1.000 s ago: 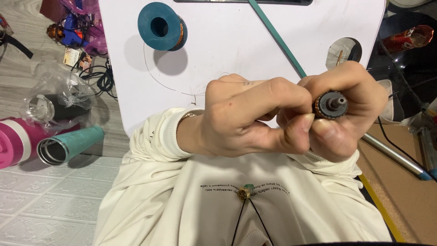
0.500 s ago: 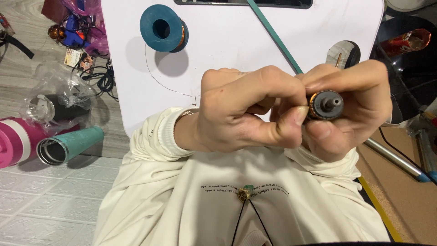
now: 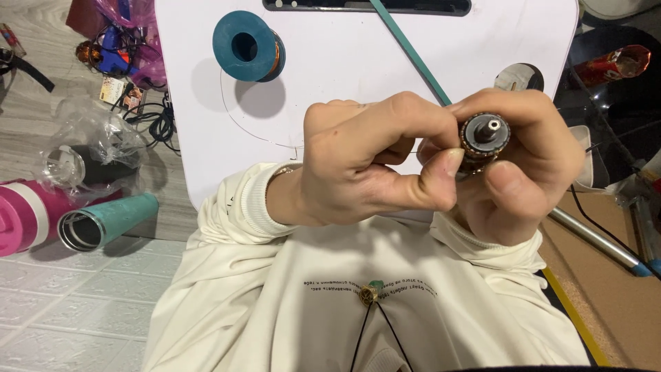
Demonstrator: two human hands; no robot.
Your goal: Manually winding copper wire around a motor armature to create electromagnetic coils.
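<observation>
A small round motor armature [image 3: 485,139] with copper windings and a dark end cap with a metal shaft is held up close to the camera. My right hand [image 3: 530,172] is wrapped around it from the right and below. My left hand [image 3: 365,165] pinches at its left edge with thumb and forefinger. A thin wire near the fingers is barely visible. Both cream sleeves [image 3: 234,207] show beneath the hands.
A white table [image 3: 344,76] carries a blue spool of copper wire [image 3: 246,45] and a teal strip [image 3: 410,48]. On the floor at left lie a teal tumbler [image 3: 103,220], a pink bottle [image 3: 21,213], a plastic bag [image 3: 96,148] and cables. A metal rod [image 3: 595,241] lies at right.
Both hands have stayed together with the armature. The left thumb has shifted closer along the armature's left edge, and the armature has turned slightly.
</observation>
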